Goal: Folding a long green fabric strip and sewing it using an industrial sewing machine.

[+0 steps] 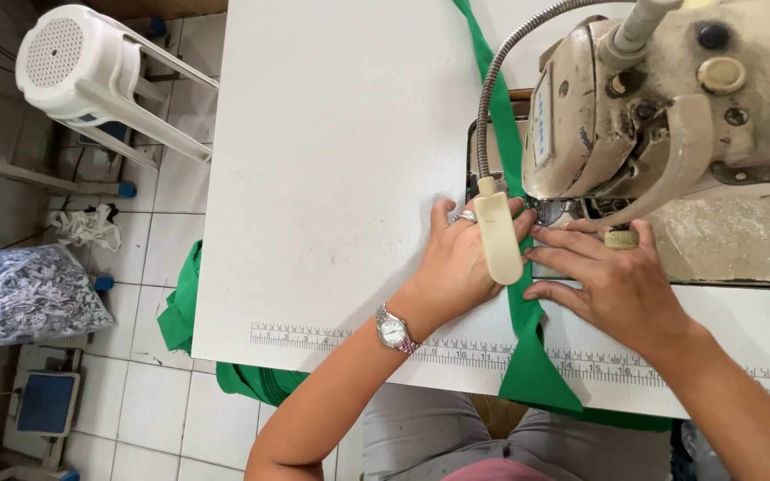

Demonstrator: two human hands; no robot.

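Here, seen from the head camera: a green cloth strip [528, 356] runs across the white surface [331, 178] and under the sewing machine [661, 98]. The left hand [456, 267] lies flat on the surface beside the strip, fingers extended and grasping nothing, a ring and wristwatch [394, 330] visible. The right hand [617, 285] presses flat, fingers spread, fingertips near the needle area. A cream lamp head [498, 236] overlaps the left hand. A white plastic stool [82, 71] lies tipped on the tiled floor.
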